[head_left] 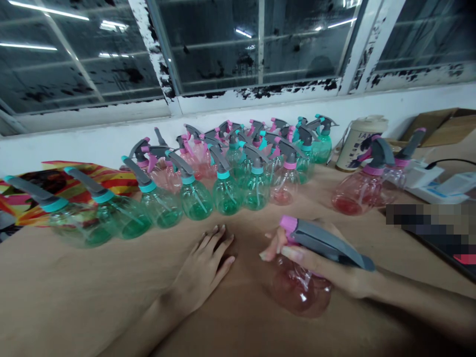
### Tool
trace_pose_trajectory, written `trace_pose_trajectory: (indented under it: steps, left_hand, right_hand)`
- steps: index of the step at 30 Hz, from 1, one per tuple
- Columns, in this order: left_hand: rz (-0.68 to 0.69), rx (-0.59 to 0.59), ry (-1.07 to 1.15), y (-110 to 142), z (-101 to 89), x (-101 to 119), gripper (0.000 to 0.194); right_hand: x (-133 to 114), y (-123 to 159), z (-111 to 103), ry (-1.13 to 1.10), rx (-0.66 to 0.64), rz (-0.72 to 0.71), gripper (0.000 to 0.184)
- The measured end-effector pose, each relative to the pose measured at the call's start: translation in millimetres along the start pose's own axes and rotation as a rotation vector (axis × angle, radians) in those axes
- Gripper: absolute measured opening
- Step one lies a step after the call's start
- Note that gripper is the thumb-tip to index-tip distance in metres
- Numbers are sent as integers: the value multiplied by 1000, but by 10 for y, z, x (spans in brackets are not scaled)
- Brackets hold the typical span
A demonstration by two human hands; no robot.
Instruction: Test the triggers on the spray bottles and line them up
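While the right hand (320, 265) is curled round the pink spray bottle (303, 297), axis roughly upright, nozzle (288, 224) facing left and away, nearside-right of the green-bottle row (197, 198), the left hand (199, 270) lies empty, fingers (215, 240) loosely spread, before that row on the table (238, 329), windows (215, 44) behind it

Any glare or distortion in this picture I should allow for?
Head view: bright streaks reflect in the window glass; glints dot the pink bottle in the right hand; the leftmost green bottle looks stretched and tilted.
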State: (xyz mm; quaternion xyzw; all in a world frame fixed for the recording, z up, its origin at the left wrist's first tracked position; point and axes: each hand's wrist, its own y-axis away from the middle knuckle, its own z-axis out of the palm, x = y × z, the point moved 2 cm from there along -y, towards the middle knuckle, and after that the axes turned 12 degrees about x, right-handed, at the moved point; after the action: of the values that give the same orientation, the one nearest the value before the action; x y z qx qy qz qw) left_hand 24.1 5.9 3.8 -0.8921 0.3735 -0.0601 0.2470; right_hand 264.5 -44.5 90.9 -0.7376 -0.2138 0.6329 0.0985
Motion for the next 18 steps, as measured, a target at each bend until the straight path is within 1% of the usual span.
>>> trace_pose_trajectory:
  steps: [2, 6, 10, 15, 18]
  left_hand:
    - [-1, 3, 1, -2, -1, 3, 46]
    - [-7, 3, 6, -2, -3, 4, 46]
    - [1, 14, 6, 5, 9, -7, 46]
    - [12, 40, 0, 20, 27, -17, 44]
    - [-1, 31, 13, 21, 26, -19, 43]
  right_hand:
    - [-2, -16, 10, -59, 0, -2, 10]
    - [23, -32, 17, -72, 0, 20, 22]
    - [28, -30, 16, -26, 17, -20, 33]
    - [67, 11, 10, 5, 21, 3, 28]
    - [88, 41, -23, 139, 13, -21, 21]
